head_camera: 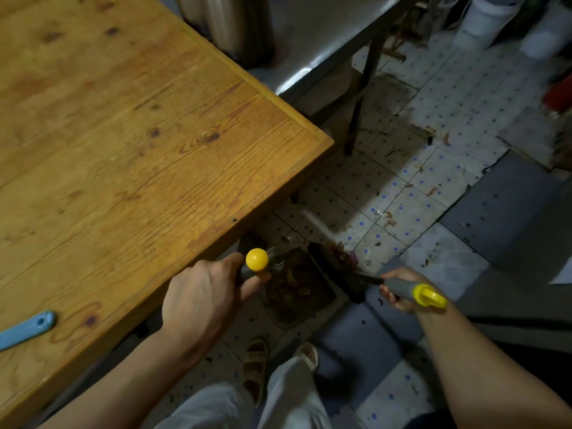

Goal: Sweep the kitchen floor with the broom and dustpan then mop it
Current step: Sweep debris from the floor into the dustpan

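My left hand (204, 297) grips the grey, yellow-capped dustpan handle (256, 261) beside the table corner. Below it the dark dustpan (297, 292) sits on the floor with brown scraps inside. My right hand (400, 289) holds the grey broom handle with a yellow end (428, 296). The dark broom head (337, 267) rests at the dustpan's right edge, with purple and brown peelings against it. More scraps (387, 216) lie scattered on the dotted tile floor (433, 181) beyond.
A wooden table (123, 134) fills the left; a blue handle (28, 328) lies on it. A steel table with dark legs (359, 116) stands behind. White buckets (486, 20) stand at the far right. My sandalled feet (257, 366) are below the dustpan.
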The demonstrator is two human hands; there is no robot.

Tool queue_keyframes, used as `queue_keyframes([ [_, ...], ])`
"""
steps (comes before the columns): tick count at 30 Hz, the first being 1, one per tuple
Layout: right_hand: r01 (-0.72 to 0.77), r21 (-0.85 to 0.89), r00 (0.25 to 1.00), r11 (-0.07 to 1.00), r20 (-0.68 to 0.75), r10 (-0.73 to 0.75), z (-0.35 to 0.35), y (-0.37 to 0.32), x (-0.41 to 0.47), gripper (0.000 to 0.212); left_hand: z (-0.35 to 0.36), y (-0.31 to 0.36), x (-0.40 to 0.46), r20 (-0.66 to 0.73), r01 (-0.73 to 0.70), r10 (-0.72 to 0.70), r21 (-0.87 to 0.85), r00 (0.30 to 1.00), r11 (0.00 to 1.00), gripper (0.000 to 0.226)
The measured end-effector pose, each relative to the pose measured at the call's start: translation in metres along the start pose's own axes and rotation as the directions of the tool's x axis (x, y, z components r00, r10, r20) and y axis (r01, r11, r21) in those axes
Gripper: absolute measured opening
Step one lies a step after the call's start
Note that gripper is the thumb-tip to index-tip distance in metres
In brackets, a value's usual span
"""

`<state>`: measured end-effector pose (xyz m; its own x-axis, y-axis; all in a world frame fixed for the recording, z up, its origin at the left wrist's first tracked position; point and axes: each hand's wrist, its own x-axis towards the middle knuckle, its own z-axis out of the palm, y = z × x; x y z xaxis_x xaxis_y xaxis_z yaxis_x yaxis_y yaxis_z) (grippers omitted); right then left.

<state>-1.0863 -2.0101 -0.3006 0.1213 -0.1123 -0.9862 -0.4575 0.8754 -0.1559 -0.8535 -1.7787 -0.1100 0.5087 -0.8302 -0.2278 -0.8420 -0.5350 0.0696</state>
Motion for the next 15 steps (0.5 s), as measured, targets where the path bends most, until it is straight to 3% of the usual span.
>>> queue_keyframes([
  [7, 0.053, -0.042, 0.997, 0.998, -0.049, -0.055, -0.011, -0.028, 0.008, 0.026, 0.000, 0.018, 0.011, -0.005, -0.013, 0.013, 0.033, 1.000, 0.999, 0.088],
  [15, 0.133, -0.021, 0.987, 0.991, -0.093, -0.135, -0.022, -0.046, 0.017, 0.021, 0.001, 0.031, 0.019, -0.016, -0.008, 0.009, 0.017, 1.000, 1.000, 0.091],
])
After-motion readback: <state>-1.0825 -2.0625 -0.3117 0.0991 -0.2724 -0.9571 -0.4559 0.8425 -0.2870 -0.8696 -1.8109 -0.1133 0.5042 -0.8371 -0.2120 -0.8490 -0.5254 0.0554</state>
